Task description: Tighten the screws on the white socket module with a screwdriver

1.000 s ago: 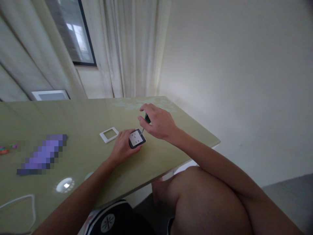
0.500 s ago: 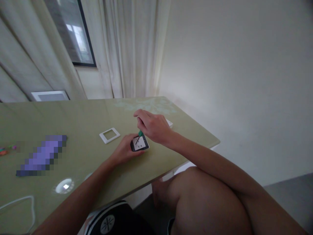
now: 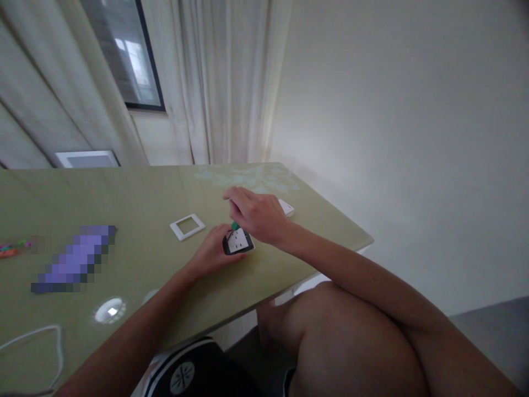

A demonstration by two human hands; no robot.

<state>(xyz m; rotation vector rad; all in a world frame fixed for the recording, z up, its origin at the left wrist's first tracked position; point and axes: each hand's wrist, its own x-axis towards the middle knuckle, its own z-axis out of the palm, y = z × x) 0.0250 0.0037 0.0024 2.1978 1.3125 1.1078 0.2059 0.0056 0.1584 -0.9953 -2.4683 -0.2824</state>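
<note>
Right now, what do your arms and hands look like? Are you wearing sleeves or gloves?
No sleeves show: the left arm and right arm are bare as far as the picture reaches. The left hand and right hand have no gloves, and I see no watch or bracelet. Any ring would be too small to make out.

A purple, dark-ended object [image 3: 76,259], blurred into blocks, lies slantwise on the left part of the green table [image 3: 136,198]. Small bright-coloured pieces [image 3: 8,252] sit farther left. A white cable [image 3: 60,347] bends toward the near edge. A pale floral pattern [image 3: 256,175] marks the far right corner. Beyond the far edge stand a white-framed panel [image 3: 88,159], pale curtains [image 3: 231,82] and a dark-framed window [image 3: 124,60]; a plain wall [image 3: 392,138] rises past the right edge.
</note>
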